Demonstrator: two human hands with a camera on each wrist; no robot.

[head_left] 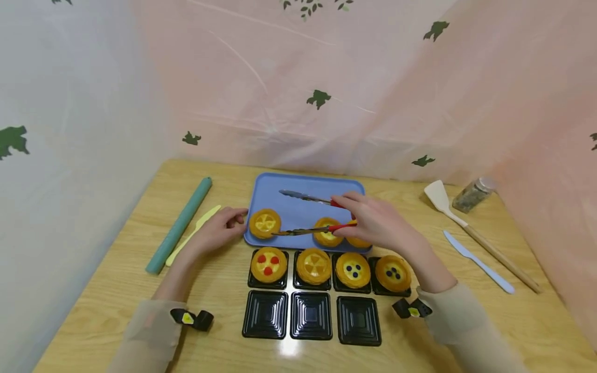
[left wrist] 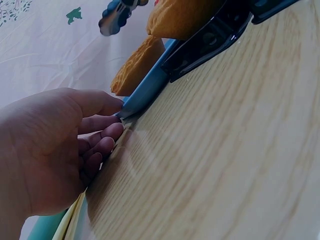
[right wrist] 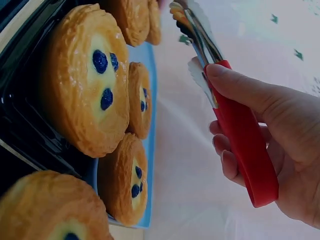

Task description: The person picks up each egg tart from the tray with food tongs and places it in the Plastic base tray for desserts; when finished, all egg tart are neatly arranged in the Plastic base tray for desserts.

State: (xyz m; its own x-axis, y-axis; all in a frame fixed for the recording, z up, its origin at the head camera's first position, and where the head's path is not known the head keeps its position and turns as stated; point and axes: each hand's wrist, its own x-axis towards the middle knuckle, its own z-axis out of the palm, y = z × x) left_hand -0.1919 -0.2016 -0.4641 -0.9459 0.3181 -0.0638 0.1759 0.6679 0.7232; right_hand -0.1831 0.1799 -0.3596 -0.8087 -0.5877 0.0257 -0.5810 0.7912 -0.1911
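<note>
The right hand [head_left: 373, 215] holds red-handled metal tongs [right wrist: 242, 145], arms spread apart, beside a round golden pastry tart [head_left: 265, 224] on the near left of a blue rectangular tray [head_left: 298, 213], whose rim the left hand [head_left: 219, 230] grips. The tart looks light, probably crumbly; best pinched softly around its sides.

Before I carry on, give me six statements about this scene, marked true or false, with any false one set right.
1. The right hand holds the red-handled tongs. True.
2. The red-handled tongs' tips are pressed together. False: they stand apart.
3. The left hand touches the blue tray at its edge. True.
4. The red-topped egg tart lies on the blue tray. False: the red-topped egg tart sits on a black square tray.
5. The teal rolling pin lies right of the blue tray. False: the teal rolling pin lies left of it.
6. The wooden-handled spatula lies right of the blue tray. True.
</note>
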